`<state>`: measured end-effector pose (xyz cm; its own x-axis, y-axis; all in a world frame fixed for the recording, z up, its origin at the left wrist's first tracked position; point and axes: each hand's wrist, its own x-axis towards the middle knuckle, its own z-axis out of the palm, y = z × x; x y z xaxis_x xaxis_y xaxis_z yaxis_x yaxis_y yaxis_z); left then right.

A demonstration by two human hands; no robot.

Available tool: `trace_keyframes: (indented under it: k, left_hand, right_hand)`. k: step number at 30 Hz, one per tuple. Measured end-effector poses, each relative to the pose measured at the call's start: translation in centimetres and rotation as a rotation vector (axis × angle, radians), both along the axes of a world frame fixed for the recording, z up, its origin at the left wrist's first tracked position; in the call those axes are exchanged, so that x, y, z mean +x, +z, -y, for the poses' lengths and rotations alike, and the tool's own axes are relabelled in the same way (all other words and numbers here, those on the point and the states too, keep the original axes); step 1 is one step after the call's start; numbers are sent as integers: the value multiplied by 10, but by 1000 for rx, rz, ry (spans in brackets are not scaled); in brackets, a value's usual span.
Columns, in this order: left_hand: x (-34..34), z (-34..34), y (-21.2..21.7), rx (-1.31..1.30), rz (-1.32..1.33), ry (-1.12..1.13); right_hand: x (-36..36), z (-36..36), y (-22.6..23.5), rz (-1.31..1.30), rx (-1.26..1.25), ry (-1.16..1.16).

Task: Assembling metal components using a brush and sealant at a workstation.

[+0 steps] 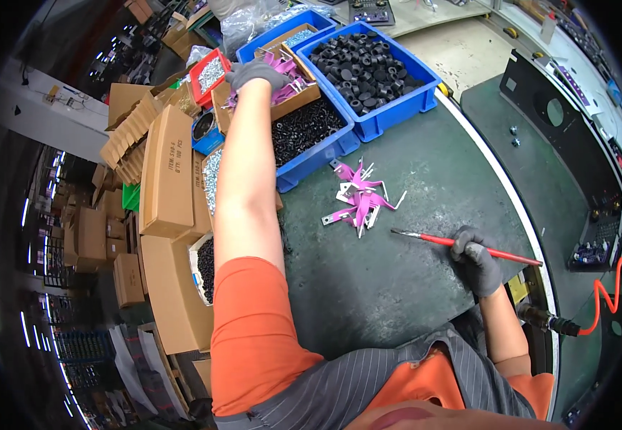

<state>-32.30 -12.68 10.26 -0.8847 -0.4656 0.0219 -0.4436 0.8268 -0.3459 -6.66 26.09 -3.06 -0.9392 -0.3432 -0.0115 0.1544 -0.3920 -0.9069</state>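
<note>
My left hand (pixel 257 74), in a grey glove, reaches far forward into a cardboard box of purple-and-metal brackets (pixel 299 84). It rests over the brackets, and its fingertips are hidden. My right hand (pixel 478 261), gloved too, is closed round the red handle of a slim paintbrush (pixel 436 239). The brush's dark tip points left, above the dark green tabletop (pixel 339 301). A small pile of purple brackets (pixel 361 197) with bent silvery ends lies on the tabletop, beyond and left of the brush tip.
Blue bins hold round black caps (pixel 364 68) and small black parts (pixel 311 132). A red tray (pixel 209 77) of screws stands beside the bracket box. Cardboard boxes (pixel 171 172) line the left. At right are a black panel (pixel 565 122) and a power driver (pixel 547 319) with a coiled orange hose.
</note>
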Motion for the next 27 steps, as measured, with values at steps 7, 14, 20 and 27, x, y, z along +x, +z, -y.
trace_keyframes:
  k: [7,14,20,27]
  left_hand:
    - [9,29,36,166,-401,-374]
    - [161,-77,-17,842,-228,-765]
    - [219,-87,-78,891,-14,-620]
    - [294,-107,-91,1589,-11,-132]
  right_hand:
    - [-2,-4,-3,39,1,34]
    - [-6,-1,-5,11,-17,15]
    - [-2,-5,-9,10,-12,2]
    - [-1,-7,-12,19,-135,-149]
